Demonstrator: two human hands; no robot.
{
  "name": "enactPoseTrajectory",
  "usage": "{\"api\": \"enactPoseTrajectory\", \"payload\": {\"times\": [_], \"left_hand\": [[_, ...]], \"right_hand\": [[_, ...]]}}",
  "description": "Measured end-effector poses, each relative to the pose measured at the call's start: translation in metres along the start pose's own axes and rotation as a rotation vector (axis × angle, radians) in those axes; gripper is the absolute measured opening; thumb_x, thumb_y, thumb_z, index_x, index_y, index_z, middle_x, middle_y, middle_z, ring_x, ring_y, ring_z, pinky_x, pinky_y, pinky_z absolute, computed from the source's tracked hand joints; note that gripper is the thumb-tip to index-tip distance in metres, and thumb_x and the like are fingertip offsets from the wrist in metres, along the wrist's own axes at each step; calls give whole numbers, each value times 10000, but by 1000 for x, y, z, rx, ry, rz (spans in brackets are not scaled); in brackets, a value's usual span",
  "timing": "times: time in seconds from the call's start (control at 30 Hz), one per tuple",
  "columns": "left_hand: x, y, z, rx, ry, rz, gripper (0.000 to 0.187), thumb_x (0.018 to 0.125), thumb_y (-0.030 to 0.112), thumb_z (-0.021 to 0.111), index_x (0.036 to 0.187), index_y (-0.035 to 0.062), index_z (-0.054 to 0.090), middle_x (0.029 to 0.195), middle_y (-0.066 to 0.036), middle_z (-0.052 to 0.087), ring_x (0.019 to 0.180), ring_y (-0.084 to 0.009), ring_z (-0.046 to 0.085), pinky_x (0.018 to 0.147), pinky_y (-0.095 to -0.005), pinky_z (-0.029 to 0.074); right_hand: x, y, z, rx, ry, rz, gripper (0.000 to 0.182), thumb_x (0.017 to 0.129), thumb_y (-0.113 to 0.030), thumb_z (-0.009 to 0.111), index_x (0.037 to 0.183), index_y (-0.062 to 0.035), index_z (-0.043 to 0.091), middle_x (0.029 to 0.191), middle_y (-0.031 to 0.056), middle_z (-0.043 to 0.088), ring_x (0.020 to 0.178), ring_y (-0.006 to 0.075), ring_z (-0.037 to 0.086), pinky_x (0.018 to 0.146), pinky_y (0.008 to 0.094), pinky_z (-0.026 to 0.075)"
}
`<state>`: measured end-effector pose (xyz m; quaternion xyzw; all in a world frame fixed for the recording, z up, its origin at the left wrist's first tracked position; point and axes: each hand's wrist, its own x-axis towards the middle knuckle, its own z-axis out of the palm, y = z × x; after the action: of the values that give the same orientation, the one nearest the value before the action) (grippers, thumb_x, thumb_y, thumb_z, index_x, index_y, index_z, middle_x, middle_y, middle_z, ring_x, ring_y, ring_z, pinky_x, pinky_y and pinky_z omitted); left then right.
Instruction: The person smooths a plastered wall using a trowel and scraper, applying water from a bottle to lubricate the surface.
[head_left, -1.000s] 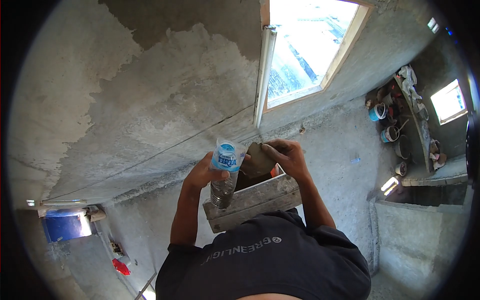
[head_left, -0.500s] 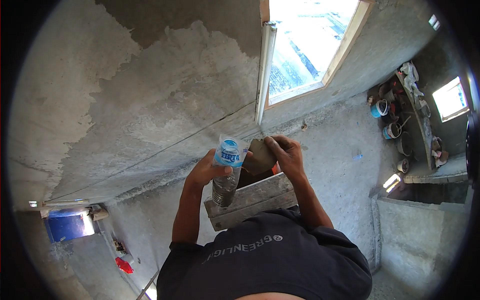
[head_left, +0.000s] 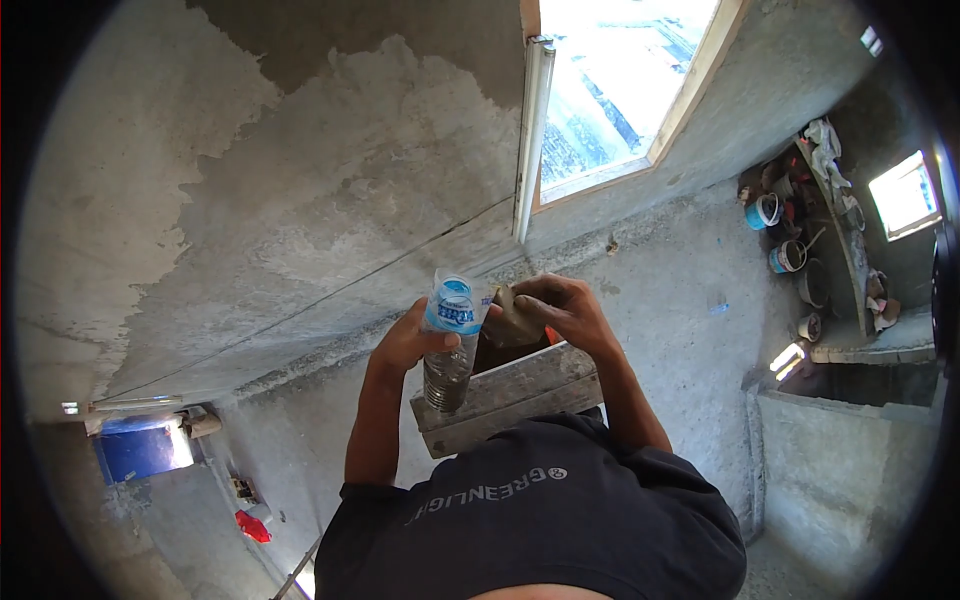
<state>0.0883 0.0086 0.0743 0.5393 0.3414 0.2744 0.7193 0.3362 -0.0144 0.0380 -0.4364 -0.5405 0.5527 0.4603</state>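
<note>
A clear plastic bottle [head_left: 446, 375] with a blue-and-white label is in my left hand [head_left: 406, 345], its ribbed lower part dirty and grey. My fingers wrap round it, the thumb lying across just under the label. Right beside the bottle, my right hand [head_left: 570, 308] pinches a grey-brown pad [head_left: 516, 324], which looks bent between thumb and fingers. The fingertips of my left hand reach the pad's near edge behind the bottle. Both hands are over a weathered wooden plank stand [head_left: 508, 398]; a bit of orange [head_left: 552, 336] shows behind it, mostly hidden.
A partly plastered wall [head_left: 330, 200] rises close in front, with a window frame [head_left: 652, 150]. Several buckets [head_left: 788, 256] stand by a plank [head_left: 838, 240] far right. A concrete partition [head_left: 830, 460] is at lower right. Something red [head_left: 253, 526] lies at lower left.
The pad has gone from flat to bent and turned in my right hand, whose fingers have curled over it. My left hand and the bottle have barely moved.
</note>
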Motion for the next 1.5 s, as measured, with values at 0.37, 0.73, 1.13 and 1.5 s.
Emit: {"api": "enactPoseTrajectory", "payload": {"times": [0.37, 0.73, 1.13, 1.5], "left_hand": [[0, 1, 1, 21, -39, -8, 787, 642, 522, 730, 1157, -54, 582, 1086, -190, 640, 923, -255, 647, 839, -373, 497], [-4, 6, 5, -95, 22, -9, 845, 626, 533, 714, 1172, -89, 544, 1023, -189, 639, 742, -207, 668, 667, -301, 535], [-4, -5, 0, -58, -13, -47, 806, 658, 499, 686, 1215, -63, 534, 1170, -229, 598, 1073, -328, 593, 949, -423, 437], [-3, -6, -1, -83, -52, -42, 779, 646, 447, 731, 1229, -30, 532, 1194, -162, 611, 1092, -238, 571, 965, -373, 412]], "right_hand": [[-5, -6, 1, -434, 163, -232, 169, 774, -49, 678, 929, 19, 684, 815, 86, 691, 703, 111, 621, 676, 264, 502], [-11, 3, -10, 27, 24, -35, 182, 837, -47, 660, 1001, 29, 654, 945, 82, 673, 881, 119, 611, 824, 283, 486], [-7, -11, 3, -383, 130, -233, 178, 776, -36, 697, 948, 8, 686, 870, 118, 703, 758, 168, 676, 696, 284, 532], [-8, -4, 5, -309, 234, -176, 184, 770, -58, 674, 942, 6, 671, 851, 132, 696, 788, 191, 693, 707, 299, 535]]}}
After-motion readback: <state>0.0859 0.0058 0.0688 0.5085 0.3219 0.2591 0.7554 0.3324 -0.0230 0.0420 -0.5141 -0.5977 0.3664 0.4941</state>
